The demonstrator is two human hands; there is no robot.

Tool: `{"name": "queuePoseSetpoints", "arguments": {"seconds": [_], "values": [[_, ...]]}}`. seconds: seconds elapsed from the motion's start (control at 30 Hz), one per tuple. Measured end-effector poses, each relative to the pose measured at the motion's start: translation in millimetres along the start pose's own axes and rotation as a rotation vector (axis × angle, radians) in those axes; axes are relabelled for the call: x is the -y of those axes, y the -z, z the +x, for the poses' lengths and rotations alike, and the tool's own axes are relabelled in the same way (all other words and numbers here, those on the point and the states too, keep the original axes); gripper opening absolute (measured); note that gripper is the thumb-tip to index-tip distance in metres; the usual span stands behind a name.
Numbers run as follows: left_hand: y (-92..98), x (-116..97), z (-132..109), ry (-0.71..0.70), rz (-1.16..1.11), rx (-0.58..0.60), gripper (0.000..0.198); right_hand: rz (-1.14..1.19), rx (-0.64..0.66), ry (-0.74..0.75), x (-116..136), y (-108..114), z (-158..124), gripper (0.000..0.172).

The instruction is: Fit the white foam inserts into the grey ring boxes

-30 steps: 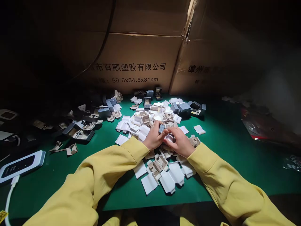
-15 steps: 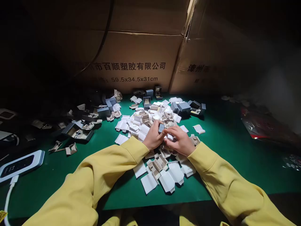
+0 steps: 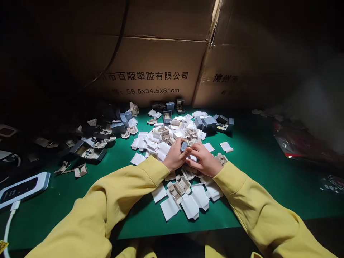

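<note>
A small blue-grey box (image 3: pixel 184 146) sits between my hands, above a heap of folded card pieces (image 3: pixel 158 138). My left hand (image 3: pixel 175 156) is closed around it, thumb on the near side and fingers on the far side. From the right, my right hand (image 3: pixel 205 159) meets the box with bent fingers, close to the left thumb tip. A gap shows between its thumb and forefinger. The box's underside and some fingertips are hidden. Nearer to me lie flattened white cards (image 3: pixel 190 205) and a brown-grey folded insert (image 3: pixel 178 188).
Blue-grey boxes (image 3: pixel 209 123) stand behind the heap, with an open box (image 3: pixel 88 152) on the left. A white device (image 3: pixel 24 188) with a cable lies at left on the green table (image 3: pixel 150 229). Large cartons (image 3: pixel 150 57) wall the back. A plastic bag (image 3: pixel 291 141) lies right.
My right fingers have shifted slightly against the box. My left hand keeps its hold, and the whole view has slid a little.
</note>
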State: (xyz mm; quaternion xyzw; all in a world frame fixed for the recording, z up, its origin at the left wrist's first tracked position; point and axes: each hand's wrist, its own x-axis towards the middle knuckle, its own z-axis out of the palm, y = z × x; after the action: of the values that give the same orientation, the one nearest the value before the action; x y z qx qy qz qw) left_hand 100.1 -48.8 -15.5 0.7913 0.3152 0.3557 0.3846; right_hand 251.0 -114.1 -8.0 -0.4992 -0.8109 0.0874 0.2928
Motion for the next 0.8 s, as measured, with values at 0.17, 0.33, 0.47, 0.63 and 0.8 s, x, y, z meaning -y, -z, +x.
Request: {"name": "queuePoseSetpoints", "arguments": {"seconds": [0.17, 0.33, 0.47, 0.63, 0.8], "values": [[-0.1, -0.9, -0.3, -0.018, -0.009, -0.024, 0.067, 0.027, -0.049, -0.016, 2.3, -2.5, -0.2, 0.019], [-1.0, 0.6, -0.3, -0.016, 0.006, -0.012, 0.069, -0.027, -0.073, -0.042, 7.1, -2.7, -0.1, 0.014], [-1.1, 1.2, -0.2, -0.033, -0.005, 0.003, 0.068, -0.081, -0.082, -0.005, 8.7, -2.2, -0.3, 0.013], [-0.8, 0.2, 0.1, -0.051, 0.002, -0.007, 0.066, -0.120, -0.020, 0.172, 3.8, 0.6, 1.4, 0.008], [-1.0, 0.7, 0.0, -0.025, -0.009, -0.011, 0.066, -0.064, -0.001, 0.177, -1.9, -0.4, 2.8, 0.006]]}}
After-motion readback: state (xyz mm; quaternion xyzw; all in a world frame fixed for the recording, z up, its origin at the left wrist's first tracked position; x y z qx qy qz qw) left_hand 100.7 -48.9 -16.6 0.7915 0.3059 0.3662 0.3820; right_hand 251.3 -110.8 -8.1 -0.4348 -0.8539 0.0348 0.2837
